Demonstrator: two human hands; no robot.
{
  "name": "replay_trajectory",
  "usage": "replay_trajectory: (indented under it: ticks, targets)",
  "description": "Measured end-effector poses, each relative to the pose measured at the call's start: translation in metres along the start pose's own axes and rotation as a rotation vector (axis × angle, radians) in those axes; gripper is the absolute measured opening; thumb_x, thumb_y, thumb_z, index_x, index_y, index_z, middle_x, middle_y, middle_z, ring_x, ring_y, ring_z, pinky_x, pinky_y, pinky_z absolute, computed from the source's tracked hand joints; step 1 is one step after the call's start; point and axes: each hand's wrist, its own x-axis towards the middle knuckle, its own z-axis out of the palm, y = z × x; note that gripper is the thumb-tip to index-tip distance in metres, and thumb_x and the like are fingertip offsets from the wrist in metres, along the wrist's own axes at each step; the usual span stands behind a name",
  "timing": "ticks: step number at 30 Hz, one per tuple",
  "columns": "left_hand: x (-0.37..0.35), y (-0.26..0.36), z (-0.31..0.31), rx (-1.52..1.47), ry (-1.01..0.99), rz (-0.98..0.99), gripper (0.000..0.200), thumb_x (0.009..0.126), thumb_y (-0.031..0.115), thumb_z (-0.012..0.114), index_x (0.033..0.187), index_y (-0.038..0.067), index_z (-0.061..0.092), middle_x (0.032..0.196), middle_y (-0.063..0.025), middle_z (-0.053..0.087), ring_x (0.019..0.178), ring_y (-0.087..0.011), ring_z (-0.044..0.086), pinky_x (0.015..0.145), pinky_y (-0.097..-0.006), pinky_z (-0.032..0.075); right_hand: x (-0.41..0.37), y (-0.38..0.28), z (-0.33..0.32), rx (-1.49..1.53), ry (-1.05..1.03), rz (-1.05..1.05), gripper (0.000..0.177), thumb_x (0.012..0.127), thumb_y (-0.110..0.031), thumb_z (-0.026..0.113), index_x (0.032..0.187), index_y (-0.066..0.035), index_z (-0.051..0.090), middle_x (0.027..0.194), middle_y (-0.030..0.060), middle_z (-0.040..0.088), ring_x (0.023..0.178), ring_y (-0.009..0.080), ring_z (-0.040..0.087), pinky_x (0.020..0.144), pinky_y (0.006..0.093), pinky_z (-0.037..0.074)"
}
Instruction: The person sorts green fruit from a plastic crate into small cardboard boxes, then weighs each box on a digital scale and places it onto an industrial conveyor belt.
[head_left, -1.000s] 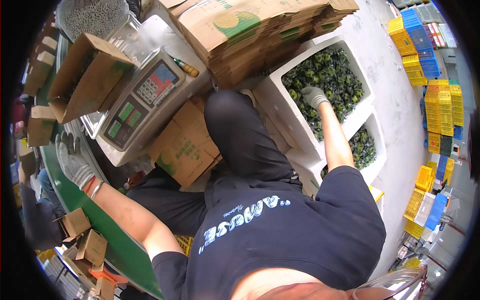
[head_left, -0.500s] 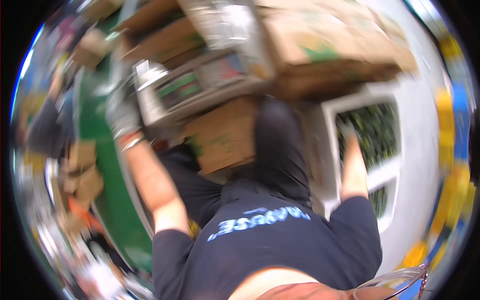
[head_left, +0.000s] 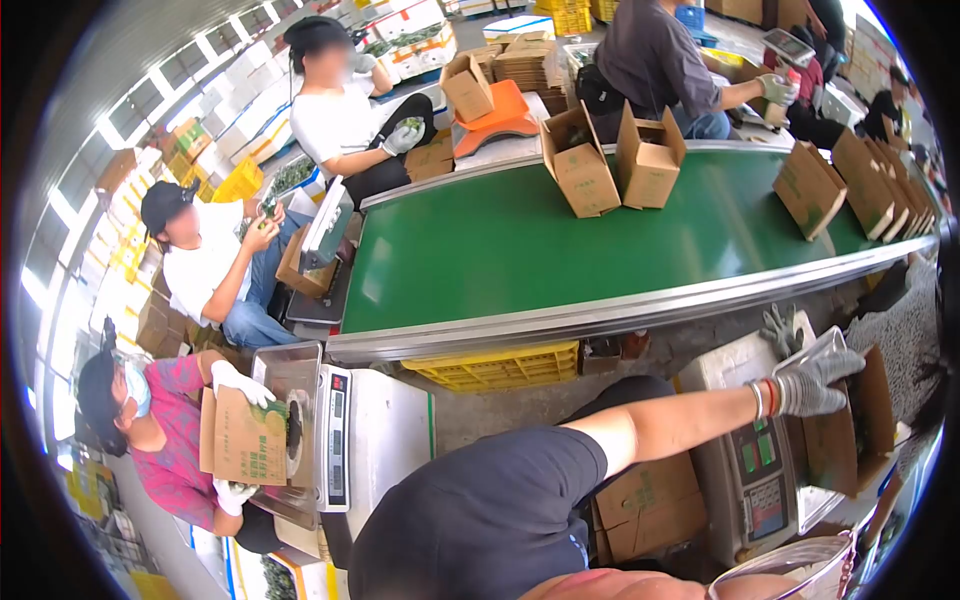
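My left hand (head_left: 812,388), in a grey knit glove with red and pale bands at the wrist, reaches out to the right side of the view. Its fingers are stretched out and lie at the upper edge of an open cardboard box (head_left: 832,445). That box stands on a weighing scale (head_left: 755,475) with lit green displays and a keypad. Just behind the hand, a grey glove (head_left: 780,332) rests by the scale's metal pan (head_left: 822,345). My right hand is out of the frame.
A green conveyor belt (head_left: 480,250) crosses ahead, carrying open boxes (head_left: 582,178) and a row of cartons (head_left: 868,185). A co-worker (head_left: 165,420) at left holds a carton beside another scale (head_left: 338,440). Below the belt sits a yellow crate (head_left: 500,366); a flattened carton (head_left: 650,505) lies near my legs.
The view has swung from my lap towards the belt and the co-workers. My right hand, earlier over a white crate of green produce, has left the frame. My left hand now shows at the box.
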Motion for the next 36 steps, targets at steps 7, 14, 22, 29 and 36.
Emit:
replay_trajectory:
  ticks: [7,14,22,29,36]
  targets:
    - [0.004,-0.026,0.026,0.045,0.014,0.022,0.061,0.071,0.012,0.066,0.129,0.008,0.048,0.141,-0.0173,0.035,0.128,-0.0346,0.036,0.108,-0.0394,0.03,0.05,-0.08,0.008,-0.117,0.062,-0.315,0.04,0.08,-0.018,0.063,0.114,0.002,0.054,0.11,0.0192,0.056,0.099,0.0328,0.054,0.086,0.0405,0.045]
    - [0.008,-0.027,0.012,0.115,-0.062,0.019,0.063,0.064,0.014,0.07,0.124,0.007,0.052,0.138,-0.0201,0.037,0.124,-0.0381,0.039,0.105,-0.0416,0.034,0.047,-0.117,-0.004,0.002,0.121,-0.408,0.032,0.078,-0.012,0.065,0.107,0.001,0.059,0.104,0.019,0.058,0.091,0.0327,0.057,0.081,0.0414,0.048]
    - [0.004,-0.05,0.013,0.086,0.061,0.105,0.075,0.061,0.015,0.069,0.131,0.001,0.043,0.134,-0.0215,0.041,0.126,-0.0344,0.038,0.108,-0.0371,0.029,-0.159,-0.151,0.086,0.323,-0.955,-0.196,0.046,0.079,-0.006,0.055,0.124,0.0,0.049,0.131,0.0223,0.043,0.118,0.0324,0.045,0.1,0.0414,0.036]
    - [-0.012,-0.007,-0.02,-0.038,0.043,-0.139,0.073,0.064,0.014,0.067,0.131,-0.001,0.041,0.13,-0.0204,0.045,0.124,-0.0331,0.042,0.107,-0.0353,0.03,-0.265,-0.101,0.187,1.176,-0.705,1.117,0.051,0.08,-0.006,0.055,0.13,-0.003,0.043,0.134,0.0148,0.043,0.112,0.0303,0.05,0.091,0.0435,0.042]
    - [-0.021,0.003,-0.02,0.13,0.062,-0.076,0.067,0.068,0.017,0.066,0.127,-0.001,0.044,0.12,-0.022,0.052,0.112,-0.035,0.05,0.099,-0.0376,0.039,-0.278,-0.042,0.205,1.304,-0.732,1.354,0.051,0.088,-0.018,0.049,0.137,-0.012,0.034,0.122,0.0086,0.049,0.1,0.0248,0.056,0.078,0.038,0.048]
